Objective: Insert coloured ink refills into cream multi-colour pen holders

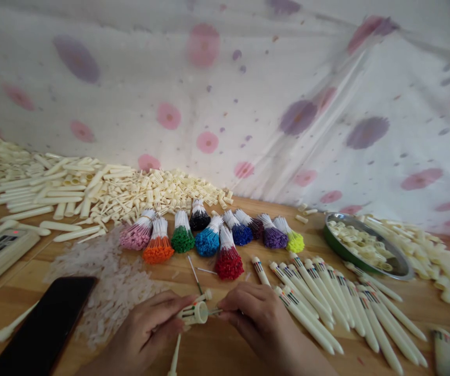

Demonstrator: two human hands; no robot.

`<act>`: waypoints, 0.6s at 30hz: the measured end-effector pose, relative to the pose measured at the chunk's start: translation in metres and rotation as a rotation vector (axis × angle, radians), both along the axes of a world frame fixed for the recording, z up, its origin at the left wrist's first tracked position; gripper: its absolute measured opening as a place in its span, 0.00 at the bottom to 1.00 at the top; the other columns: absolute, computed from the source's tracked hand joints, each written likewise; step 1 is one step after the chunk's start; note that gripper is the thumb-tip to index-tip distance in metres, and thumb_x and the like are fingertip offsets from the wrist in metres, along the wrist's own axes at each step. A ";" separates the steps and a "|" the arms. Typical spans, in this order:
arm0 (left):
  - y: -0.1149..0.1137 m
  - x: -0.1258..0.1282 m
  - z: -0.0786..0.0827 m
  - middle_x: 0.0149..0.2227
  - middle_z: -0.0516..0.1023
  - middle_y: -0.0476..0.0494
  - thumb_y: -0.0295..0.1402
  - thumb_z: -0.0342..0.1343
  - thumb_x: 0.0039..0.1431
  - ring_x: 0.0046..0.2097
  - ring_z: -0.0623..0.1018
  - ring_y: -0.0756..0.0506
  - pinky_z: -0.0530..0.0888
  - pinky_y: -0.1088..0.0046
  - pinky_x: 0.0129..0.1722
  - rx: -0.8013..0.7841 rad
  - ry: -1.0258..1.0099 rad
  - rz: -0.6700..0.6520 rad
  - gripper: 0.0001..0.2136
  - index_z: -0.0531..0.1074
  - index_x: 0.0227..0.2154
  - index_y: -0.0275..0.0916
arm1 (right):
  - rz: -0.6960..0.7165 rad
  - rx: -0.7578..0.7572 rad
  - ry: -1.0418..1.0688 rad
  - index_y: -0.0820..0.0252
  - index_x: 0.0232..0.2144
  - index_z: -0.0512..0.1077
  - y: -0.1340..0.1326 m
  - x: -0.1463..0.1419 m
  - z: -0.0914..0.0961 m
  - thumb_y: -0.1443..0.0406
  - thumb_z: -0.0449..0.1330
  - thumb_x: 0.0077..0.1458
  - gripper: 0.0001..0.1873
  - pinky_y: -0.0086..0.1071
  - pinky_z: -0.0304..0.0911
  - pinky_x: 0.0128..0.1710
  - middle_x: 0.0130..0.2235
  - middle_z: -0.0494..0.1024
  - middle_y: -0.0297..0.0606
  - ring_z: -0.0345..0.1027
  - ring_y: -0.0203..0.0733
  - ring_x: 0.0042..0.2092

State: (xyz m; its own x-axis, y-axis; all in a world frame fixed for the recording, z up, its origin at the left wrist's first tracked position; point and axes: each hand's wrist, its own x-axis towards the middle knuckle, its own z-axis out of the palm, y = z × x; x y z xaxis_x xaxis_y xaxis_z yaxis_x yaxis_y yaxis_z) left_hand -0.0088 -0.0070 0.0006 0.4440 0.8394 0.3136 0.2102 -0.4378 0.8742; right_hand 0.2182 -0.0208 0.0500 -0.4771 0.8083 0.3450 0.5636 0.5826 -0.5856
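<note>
L hand (152, 317) grip closed on cream, slotted plastic cyl. (197, 313); R hand (254, 312) grip pinched on thin, greyish stick-like pc. (214, 312) nr its open end, above brown wooden bench (219, 347).

A bare left hand (152, 317) and a bare right hand (259, 312), both with slim, tapering fingers (241, 298) and softly rounded knuckles (263, 293). Just behind the hands, uncovered wrists (285, 337) lead into bare, smooth-outlined forearms (306, 361), cut off by the lower edge of view
</note>
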 end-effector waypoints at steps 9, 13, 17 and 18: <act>0.003 -0.002 -0.002 0.37 0.80 0.47 0.34 0.53 0.59 0.39 0.79 0.47 0.75 0.79 0.37 0.185 0.040 0.041 0.13 0.72 0.47 0.51 | -0.062 -0.134 -0.041 0.60 0.30 0.71 -0.003 0.000 0.010 0.64 0.56 0.58 0.07 0.26 0.58 0.28 0.28 0.75 0.35 0.67 0.35 0.30; 0.005 -0.003 -0.004 0.38 0.78 0.47 0.31 0.56 0.57 0.40 0.79 0.47 0.75 0.78 0.39 0.221 -0.022 0.066 0.12 0.73 0.44 0.50 | -0.051 -0.093 -0.052 0.60 0.31 0.70 -0.005 -0.001 0.014 0.65 0.55 0.59 0.06 0.26 0.58 0.28 0.28 0.75 0.35 0.68 0.35 0.30; 0.007 -0.003 -0.002 0.36 0.77 0.49 0.29 0.57 0.56 0.39 0.78 0.47 0.75 0.76 0.39 0.148 -0.092 0.031 0.10 0.73 0.40 0.49 | -0.021 0.019 -0.070 0.61 0.32 0.69 -0.011 -0.001 0.023 0.67 0.53 0.60 0.06 0.26 0.58 0.28 0.29 0.75 0.34 0.67 0.34 0.29; 0.007 -0.003 -0.002 0.36 0.76 0.49 0.28 0.57 0.56 0.39 0.77 0.47 0.74 0.76 0.39 0.130 -0.099 0.014 0.09 0.73 0.38 0.49 | -0.011 0.046 -0.083 0.61 0.32 0.69 -0.012 -0.001 0.025 0.67 0.53 0.60 0.06 0.26 0.58 0.28 0.29 0.75 0.35 0.67 0.34 0.30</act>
State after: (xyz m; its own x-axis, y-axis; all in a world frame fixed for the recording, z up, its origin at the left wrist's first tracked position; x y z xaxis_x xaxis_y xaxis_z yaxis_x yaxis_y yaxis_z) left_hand -0.0121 -0.0002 -0.0011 0.3945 0.7945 0.4617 0.1327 -0.5465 0.8269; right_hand 0.2170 -0.0327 0.0747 -0.4967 0.7979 0.3414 0.6156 0.6013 -0.5095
